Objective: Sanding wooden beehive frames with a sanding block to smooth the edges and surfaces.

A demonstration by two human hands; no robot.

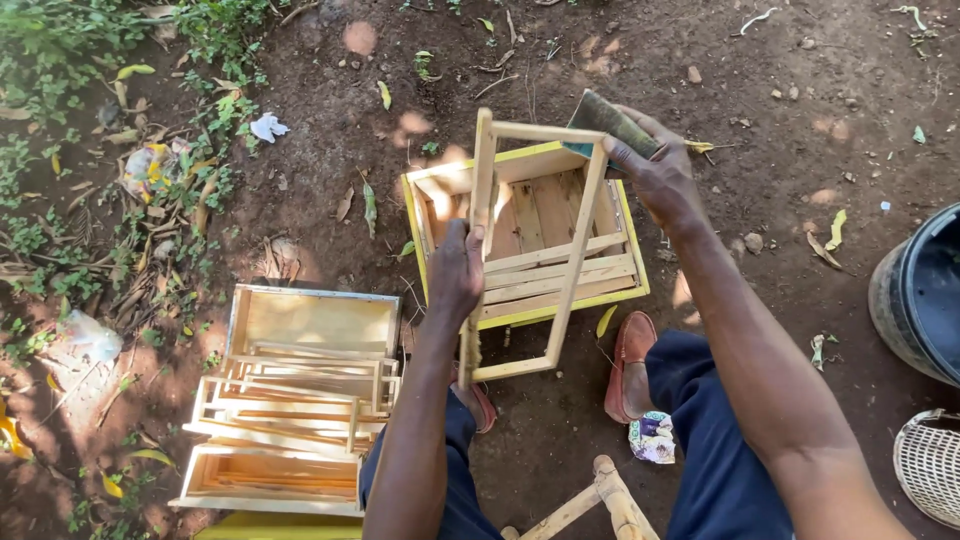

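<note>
Pale raw wood fills the left of the view: a stack of frames [290, 420] lies flat on the dirt against an open wooden box [315, 320], thin slats with square edges, all bare and unpainted. Whether these have been smoothed already cannot be told from here. Right of them the left hand [455, 275] is wrapped tight around the left side bar of 1 frame [530, 250], holding it upright and tilted over a second box [520, 235] with yellow-painted edges and slatted planks inside. The frame is an open rectangle of narrow light bars, clean and dry. At its top right corner the right hand [655, 170] pinches a folded sheet of sandpaper [610, 122], dark and gritty, pressed against the bar. Judging by this, sanding is under way on this frame, with its lower bars perhaps left to do.
</note>
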